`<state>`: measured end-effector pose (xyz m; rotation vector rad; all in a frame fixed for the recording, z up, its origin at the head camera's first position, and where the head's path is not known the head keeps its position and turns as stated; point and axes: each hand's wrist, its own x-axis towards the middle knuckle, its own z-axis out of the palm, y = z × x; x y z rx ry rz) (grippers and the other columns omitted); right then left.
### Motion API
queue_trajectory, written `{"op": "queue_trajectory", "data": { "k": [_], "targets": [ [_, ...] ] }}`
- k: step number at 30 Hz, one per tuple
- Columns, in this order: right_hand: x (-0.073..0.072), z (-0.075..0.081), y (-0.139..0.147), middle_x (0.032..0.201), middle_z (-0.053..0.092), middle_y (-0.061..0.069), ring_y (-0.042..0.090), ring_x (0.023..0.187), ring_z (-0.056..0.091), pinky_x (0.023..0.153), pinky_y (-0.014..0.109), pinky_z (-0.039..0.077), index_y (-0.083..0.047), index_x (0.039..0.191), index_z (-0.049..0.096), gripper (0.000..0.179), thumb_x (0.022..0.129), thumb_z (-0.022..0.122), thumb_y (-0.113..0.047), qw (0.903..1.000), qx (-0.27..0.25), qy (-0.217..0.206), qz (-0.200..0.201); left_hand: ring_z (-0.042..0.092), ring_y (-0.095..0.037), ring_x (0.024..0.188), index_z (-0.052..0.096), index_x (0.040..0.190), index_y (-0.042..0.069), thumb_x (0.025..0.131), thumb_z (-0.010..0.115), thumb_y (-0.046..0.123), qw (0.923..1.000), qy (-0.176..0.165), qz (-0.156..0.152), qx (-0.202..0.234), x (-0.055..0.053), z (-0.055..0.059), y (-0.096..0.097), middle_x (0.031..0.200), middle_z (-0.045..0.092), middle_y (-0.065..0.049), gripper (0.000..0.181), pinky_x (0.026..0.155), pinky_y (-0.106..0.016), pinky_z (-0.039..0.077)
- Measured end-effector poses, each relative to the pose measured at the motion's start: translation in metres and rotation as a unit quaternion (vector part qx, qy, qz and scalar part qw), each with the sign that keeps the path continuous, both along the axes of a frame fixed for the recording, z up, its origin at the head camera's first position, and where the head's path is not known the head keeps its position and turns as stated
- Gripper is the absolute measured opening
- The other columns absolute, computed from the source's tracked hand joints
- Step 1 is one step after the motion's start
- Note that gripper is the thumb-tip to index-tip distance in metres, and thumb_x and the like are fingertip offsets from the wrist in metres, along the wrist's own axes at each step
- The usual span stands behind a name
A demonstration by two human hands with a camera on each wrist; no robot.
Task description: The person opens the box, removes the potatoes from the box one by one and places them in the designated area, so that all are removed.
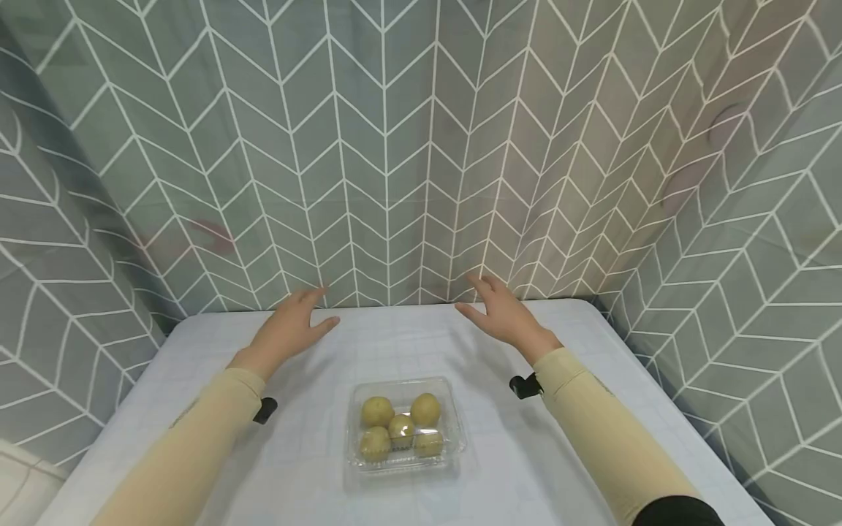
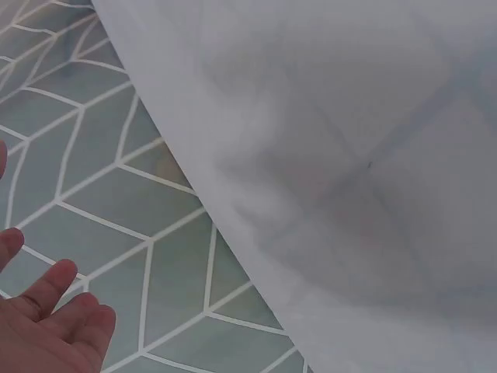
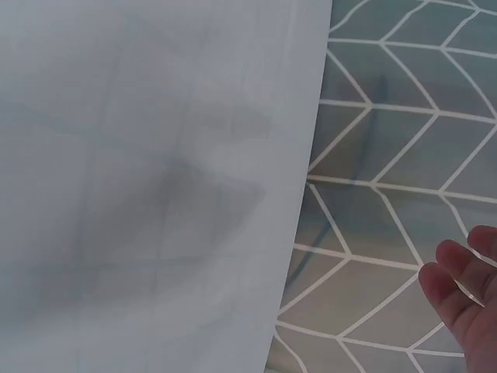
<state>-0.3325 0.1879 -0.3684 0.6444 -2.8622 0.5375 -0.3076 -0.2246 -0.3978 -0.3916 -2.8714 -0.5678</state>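
Probably no handling step in hand: left hand (image 1: 285, 330) and right hand (image 1: 503, 314) held up near the counter's (image 1: 395, 340) far edge, both empty, fingers (image 2: 51, 287) relaxed, spread from the thumbs, pinching nothing. Next move on the clear plastic box (image 1: 400, 392) would call for bringing both back and down to its sides. Box sits well in from the far edge, between side edges; looks shut, five yellow balls (image 1: 425, 410) inside.

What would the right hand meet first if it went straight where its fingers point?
Probably the patterned curtain, past the far edge of the table; nothing else shows between it and the right hand, though the gap's depth is unclear.
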Motion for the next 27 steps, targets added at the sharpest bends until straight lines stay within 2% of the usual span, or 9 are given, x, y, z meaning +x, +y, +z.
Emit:
{"op": "queue_trajectory", "data": {
  "k": [7, 12, 16, 20, 27],
  "targets": [
    [0.018, -0.006, 0.001, 0.148, 0.036, 0.019, 0.036, 0.129, 0.045, 0.103, 0.055, 0.038, -0.02, 0.157, 0.029, 0.078, 0.095, 0.043, -0.067, 0.9993, -0.035, -0.006, 0.013, 0.037, -0.045, 0.133, 0.036, 0.151, 0.006, 0.095, 0.055, 0.059, 0.9993, 0.008, 0.001, 0.037, 0.021, -0.011, -0.003, 0.147, 0.038, -0.024, 0.079, 0.105, -0.061, 0.032],
    [0.031, -0.013, 0.005, 0.146, 0.04, 0.016, 0.034, 0.122, 0.052, 0.097, 0.053, 0.043, -0.019, 0.155, 0.032, 0.076, 0.096, 0.045, -0.065, 0.9978, -0.061, -0.005, 0.026, 0.046, -0.041, 0.127, 0.039, 0.15, 0.007, 0.094, 0.056, 0.059, 0.9979, 0.01, -0.006, 0.063, 0.038, -0.02, -0.003, 0.14, 0.046, -0.022, 0.078, 0.1, -0.059, 0.038],
    [0.042, -0.019, 0.009, 0.145, 0.043, 0.012, 0.031, 0.119, 0.055, 0.091, 0.048, 0.049, -0.019, 0.154, 0.034, 0.073, 0.097, 0.048, -0.062, 0.9953, -0.09, -0.009, 0.035, 0.053, -0.037, 0.119, 0.041, 0.149, 0.01, 0.093, 0.06, 0.056, 0.9964, 0.023, -0.011, 0.08, 0.052, -0.021, 0.001, 0.133, 0.052, -0.018, 0.075, 0.094, -0.057, 0.044],
    [0.054, -0.025, 0.012, 0.142, 0.046, 0.01, 0.029, 0.117, 0.057, 0.089, 0.046, 0.05, -0.021, 0.154, 0.036, 0.07, 0.097, 0.05, -0.059, 0.9926, -0.112, -0.014, 0.045, 0.057, -0.036, 0.116, 0.042, 0.148, 0.012, 0.093, 0.061, 0.056, 0.9953, 0.025, -0.019, 0.092, 0.064, -0.024, 0.004, 0.132, 0.053, -0.017, 0.073, 0.091, -0.055, 0.047],
    [0.081, -0.037, 0.01, 0.14, 0.049, 0.008, 0.026, 0.115, 0.059, 0.091, 0.049, 0.05, -0.02, 0.153, 0.038, 0.066, 0.097, 0.056, -0.052, 0.9867, -0.15, -0.03, 0.056, 0.059, -0.035, 0.115, 0.042, 0.149, 0.013, 0.092, 0.063, 0.055, 0.9927, 0.021, -0.022, 0.117, 0.084, -0.027, 0.011, 0.133, 0.053, -0.015, 0.073, 0.089, -0.051, 0.05]
  ]
}}
